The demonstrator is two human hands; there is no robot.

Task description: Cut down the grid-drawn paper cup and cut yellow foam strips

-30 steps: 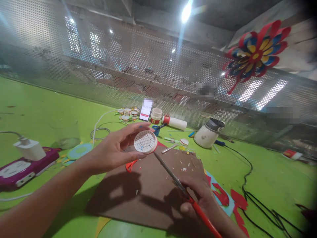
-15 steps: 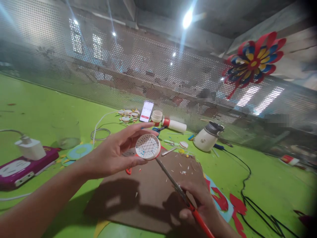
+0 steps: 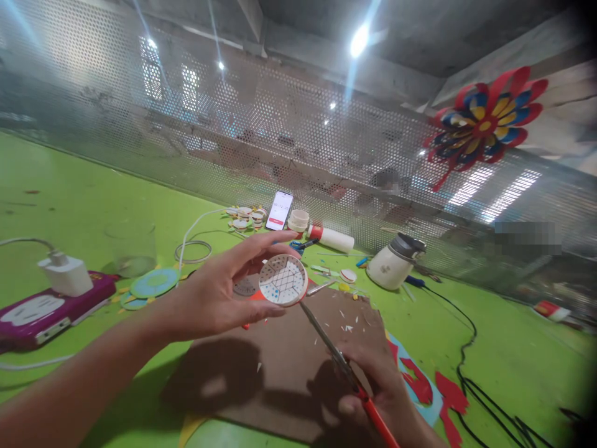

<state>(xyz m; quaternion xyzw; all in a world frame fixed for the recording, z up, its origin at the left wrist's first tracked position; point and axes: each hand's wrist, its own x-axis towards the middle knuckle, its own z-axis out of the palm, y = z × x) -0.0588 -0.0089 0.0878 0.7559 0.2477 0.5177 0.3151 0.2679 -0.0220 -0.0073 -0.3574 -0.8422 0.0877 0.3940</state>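
Note:
My left hand (image 3: 233, 283) pinches a small white round disc (image 3: 283, 280) by its edge, its face toward me. Crossing dark lines and blue dots mark that face, and a little red shows along the rim. In my right hand (image 3: 373, 386) is a pair of scissors (image 3: 342, 367) with orange-red handles. The blades point up and left, their tips at the lower right edge of the disc. Whether the blades touch it I cannot tell. Below both hands lies a brown cardboard sheet (image 3: 298, 373) with small white scraps on it.
A lit phone (image 3: 280, 210) stands at the back beside a white paper roll (image 3: 333, 238). To the right are a white jug (image 3: 392, 264), a black cable (image 3: 461, 348) and red paper cutouts (image 3: 450, 395). A purple power strip (image 3: 56, 314) and a clear cup (image 3: 133, 249) are on the left.
The view has shifted slightly, so the surroundings sit a little further right. Both hands keep their grips, with the disc and scissors nearly in the same position to each other.

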